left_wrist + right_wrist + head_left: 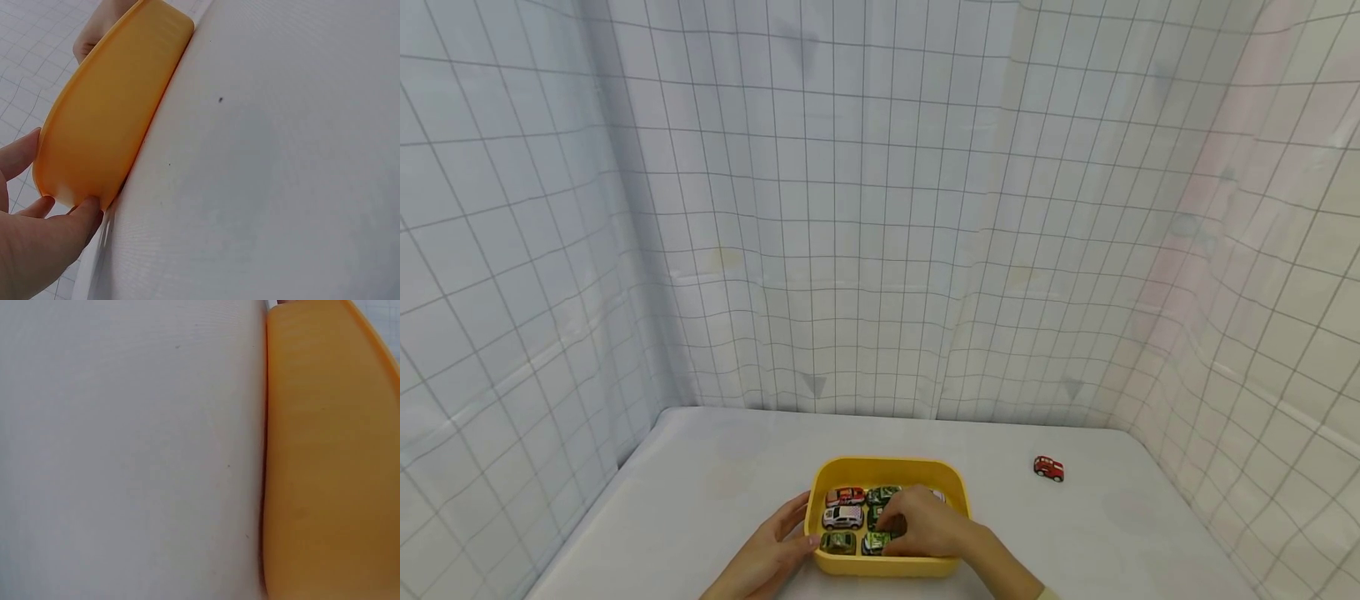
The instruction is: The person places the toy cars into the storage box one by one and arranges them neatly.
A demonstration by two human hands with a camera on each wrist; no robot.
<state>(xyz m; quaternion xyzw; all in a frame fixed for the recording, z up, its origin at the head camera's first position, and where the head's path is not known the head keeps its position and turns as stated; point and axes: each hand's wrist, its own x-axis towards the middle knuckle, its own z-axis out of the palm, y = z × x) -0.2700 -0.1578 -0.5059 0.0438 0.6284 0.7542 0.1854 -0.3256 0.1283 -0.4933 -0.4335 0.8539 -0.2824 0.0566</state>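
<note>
A yellow tray stands on the white table with several small toy cars in it. My left hand holds the tray by its left side, thumb at the rim and fingers against the outer wall. Inside the tray, my right hand pinches a green toy car in the near middle, thumb and fingertips at its edges. Left of it sit an olive-green car, a white car and a red car. Another green camouflage car lies farther back. The right hand covers part of the tray's right side.
A red toy car stands alone on the white tabletop, right of the tray. White curtains with a grid pattern hang behind the table and along both sides.
</note>
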